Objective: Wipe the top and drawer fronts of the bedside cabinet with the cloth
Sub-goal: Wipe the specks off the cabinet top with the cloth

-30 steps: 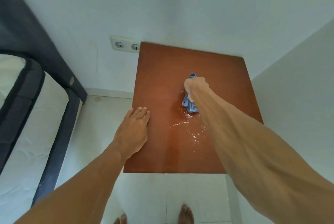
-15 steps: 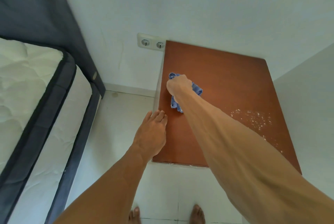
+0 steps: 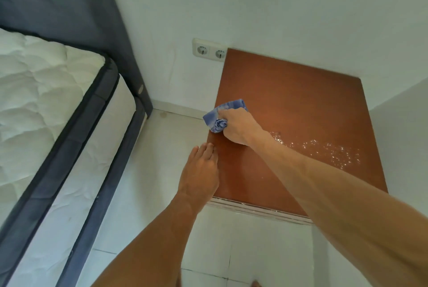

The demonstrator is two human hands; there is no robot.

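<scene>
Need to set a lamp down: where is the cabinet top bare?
The back half of the cabinet top, from the wall socket rightward, is bare. The left edge is crowded: the right hand grips the cloth, the left hand rests nearer the front. White specks cover the right middle.

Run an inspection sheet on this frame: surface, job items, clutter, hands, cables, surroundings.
Surface: cabinet top, brown, white specks on its right half.
Job's things: blue cloth, bunched, at the top's left edge; drawer fronts out of view.
Clutter: nothing seen.
Hands: right hand grips the cloth; left hand flat at the left edge.
Cables: nothing seen; double socket on the wall.
Surroundings: mattress to the left, tiled floor.
</scene>
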